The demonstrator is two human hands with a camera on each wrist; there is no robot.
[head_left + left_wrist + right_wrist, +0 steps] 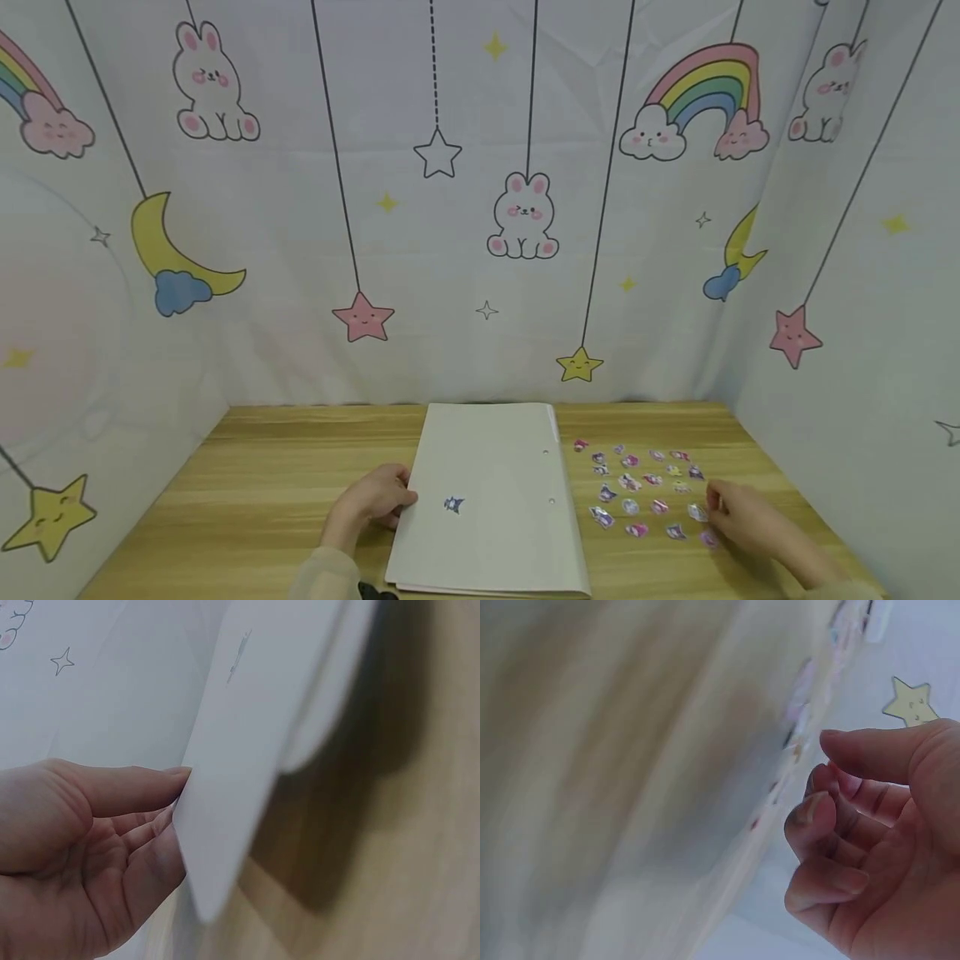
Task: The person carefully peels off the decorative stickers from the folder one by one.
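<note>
A white booklet or folder (495, 450) with several layers lies on the table. One small dark blue and purple cartoon sticker (453, 505) is on its left half; the left wrist view shows that sticker (238, 656) almost edge-on. My left hand (378, 496) pinches the booklet's left edge between thumb and fingers. To the right of the booklet, several small cartoon stickers (630, 482) lie in loose rows. My right hand (746, 521) is at their right side, close to a whitish sticker (697, 512). Its fingers are loosely bent, the thumb apart, with nothing visible between them.
Wood-grain table (285, 467) extends to both sides of the booklet. A white curtain (285, 208) printed with rabbits, stars, moons and rainbows closes off the back and sides. A small black object (375, 592) shows at the bottom edge beside the left sleeve.
</note>
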